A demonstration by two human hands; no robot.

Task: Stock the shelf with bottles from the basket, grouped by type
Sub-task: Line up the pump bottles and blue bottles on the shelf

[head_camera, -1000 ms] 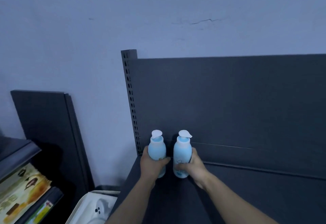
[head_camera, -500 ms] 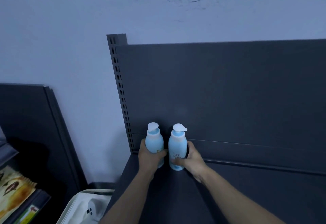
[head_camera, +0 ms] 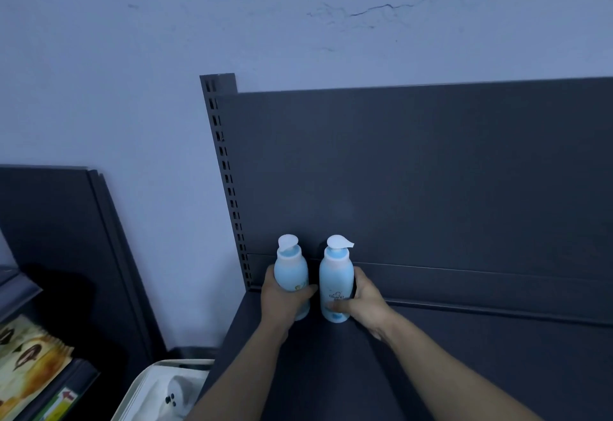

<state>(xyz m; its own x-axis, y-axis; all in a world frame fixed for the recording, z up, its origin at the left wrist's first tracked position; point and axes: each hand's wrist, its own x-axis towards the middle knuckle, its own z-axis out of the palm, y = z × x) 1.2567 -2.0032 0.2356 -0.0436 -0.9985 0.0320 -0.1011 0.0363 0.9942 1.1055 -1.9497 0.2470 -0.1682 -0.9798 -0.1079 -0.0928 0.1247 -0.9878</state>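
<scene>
Bottles observed: two pale blue pump bottles with white dispenser heads, both upright at the rear left corner of the dark shelf (head_camera: pixel 447 371). Left bottle (head_camera: pixel 292 271) stands just beside the slotted upright (head_camera: pixel 229 185). Right bottle (head_camera: pixel 335 276) stands just beside it, with a narrow gap between the two. Both sit close in front of the back panel (head_camera: pixel 414 171), bases down at the shelf surface. Spout of the right bottle points to the right; spout direction on the left bottle cannot be told.

Hands: left hand (head_camera: pixel 282 302) wraps the lower body of the left bottle from its outer side, thumb across the front. Right hand (head_camera: pixel 366 301) wraps the lower body of the right bottle from its right side, thumb laid on the front. Each hand is clamped on its own bottle, and the two hands are apart, not touching one another.

Surroundings: cream basket (head_camera: pixel 185 362) at lower left, beside the shelf and below its level, containing a white object (head_camera: pixel 179 394) with small dark dots. Other contents cannot be told. Dark flat panels (head_camera: pixel 49 238) lean against the pale wall (head_camera: pixel 132 88) further left. Printed packets (head_camera: pixel 30 361) lie at the far left edge. Hairline crack (head_camera: pixel 381 9) runs across the wall above the back panel
</scene>
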